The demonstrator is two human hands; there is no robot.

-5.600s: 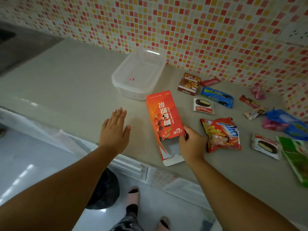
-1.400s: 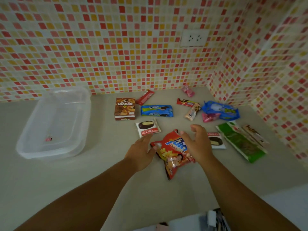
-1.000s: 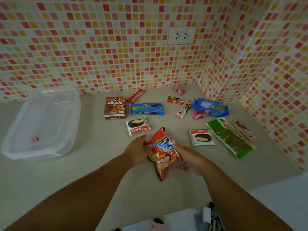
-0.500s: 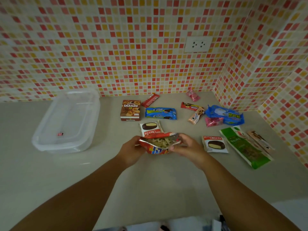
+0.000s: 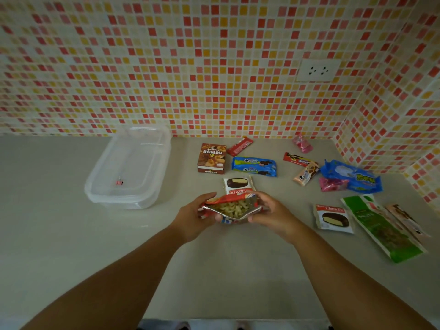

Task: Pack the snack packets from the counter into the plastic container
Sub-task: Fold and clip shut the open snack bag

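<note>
Both hands hold a red snack bag [image 5: 234,201] above the counter's middle, its mouth spread open toward me with pale curly snacks showing inside. My left hand [image 5: 194,216] grips the bag's left side and my right hand [image 5: 271,214] pinches its right edge. The clear plastic container [image 5: 95,190] stands to the left by the wall, with only a small pink bit inside. Other packets lie on the counter: a brown box [image 5: 212,158], a blue cookie pack [image 5: 254,166], two Choco Pie packets [image 5: 239,185] [image 5: 332,218], a long green pack [image 5: 383,228].
Small wrapped snacks [image 5: 306,173] and a blue bag [image 5: 352,176] lie in the right corner under the mosaic tiled wall [image 5: 214,67]. A white power socket [image 5: 317,70] sits on the wall. The grey counter [image 5: 59,234] runs from the wall to its front edge near me.
The red bag came off the counter into both hands, turned mouth-up and got spread open. The orange carton from the earliest frame is no longer in view.
</note>
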